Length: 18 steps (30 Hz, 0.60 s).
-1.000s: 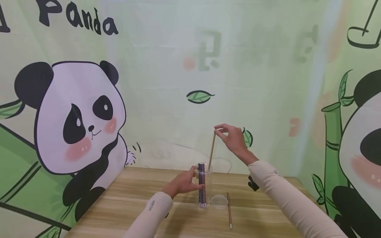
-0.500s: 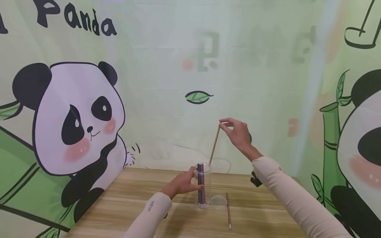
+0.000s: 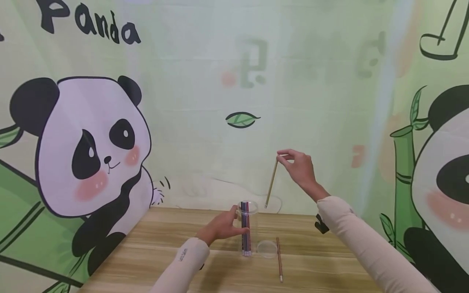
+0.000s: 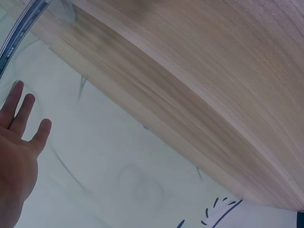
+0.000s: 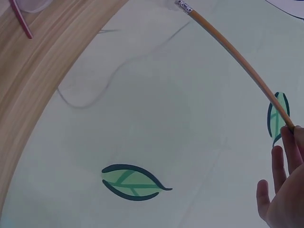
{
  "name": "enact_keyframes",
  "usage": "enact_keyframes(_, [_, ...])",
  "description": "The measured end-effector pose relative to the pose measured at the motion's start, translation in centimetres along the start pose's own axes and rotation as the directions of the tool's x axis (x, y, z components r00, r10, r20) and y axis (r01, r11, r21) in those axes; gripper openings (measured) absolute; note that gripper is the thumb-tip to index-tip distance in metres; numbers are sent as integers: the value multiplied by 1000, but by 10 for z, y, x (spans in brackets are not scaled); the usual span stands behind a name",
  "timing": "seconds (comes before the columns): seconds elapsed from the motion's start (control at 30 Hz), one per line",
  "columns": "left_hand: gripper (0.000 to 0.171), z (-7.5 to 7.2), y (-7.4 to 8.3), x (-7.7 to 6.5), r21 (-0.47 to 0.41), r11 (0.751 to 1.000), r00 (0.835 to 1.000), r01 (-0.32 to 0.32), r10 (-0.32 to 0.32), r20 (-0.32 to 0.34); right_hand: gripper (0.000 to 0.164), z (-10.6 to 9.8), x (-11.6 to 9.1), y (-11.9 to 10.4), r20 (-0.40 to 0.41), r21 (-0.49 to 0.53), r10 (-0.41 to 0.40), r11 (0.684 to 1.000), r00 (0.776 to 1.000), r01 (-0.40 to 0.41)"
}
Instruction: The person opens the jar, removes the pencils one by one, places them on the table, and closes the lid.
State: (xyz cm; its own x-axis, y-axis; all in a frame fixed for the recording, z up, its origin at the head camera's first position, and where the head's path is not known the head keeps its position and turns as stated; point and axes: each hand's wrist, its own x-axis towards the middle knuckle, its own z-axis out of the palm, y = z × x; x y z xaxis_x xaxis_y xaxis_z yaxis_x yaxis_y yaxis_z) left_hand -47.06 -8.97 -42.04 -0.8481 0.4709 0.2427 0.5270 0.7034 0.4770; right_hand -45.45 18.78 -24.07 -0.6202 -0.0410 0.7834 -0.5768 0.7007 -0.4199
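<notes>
My left hand (image 3: 222, 226) holds a clear plastic pencil tube (image 3: 254, 230) upright on the wooden table, thumb across its near side. Several dark and red pencils (image 3: 245, 234) stand inside, towards its left. In the left wrist view, three of that hand's fingers (image 4: 40, 135) extend beside the tube. Up and to the right, my right hand (image 3: 302, 169) pinches a yellow pencil (image 3: 272, 183) by its top end. This pencil slants down to the left, its eraser end (image 5: 183, 5) lowest, outside the tube and right of its mouth.
A round clear lid (image 3: 267, 249) lies on the table (image 3: 315, 260) just right of the tube. Beside the lid lies a reddish-brown pencil (image 3: 280, 262), eraser end towards me. Behind the table hangs a panda-printed cloth backdrop (image 3: 205, 154).
The yellow pencil's lower end has come up out of the tube, and my right hand has carried it to the right. My left hand stays on the tube.
</notes>
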Motion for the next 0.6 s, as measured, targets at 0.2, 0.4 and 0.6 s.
enact_keyframes(0.2, [74,-2,-1,-1,-21,1000,1000,19,-19,10,24,5,-14,15,43,-26,7,1000,999,-6])
enact_keyframes(0.4, [74,-3,-1,-2,-24,999,1000,22,-22,11,23,16,-37,36,102,-43,29,999,994,-25])
enact_keyframes(0.6, [76,-3,2,-3,-24,1000,1000,12,-12,7,23,26,-68,60,149,-46,66,997,987,-60])
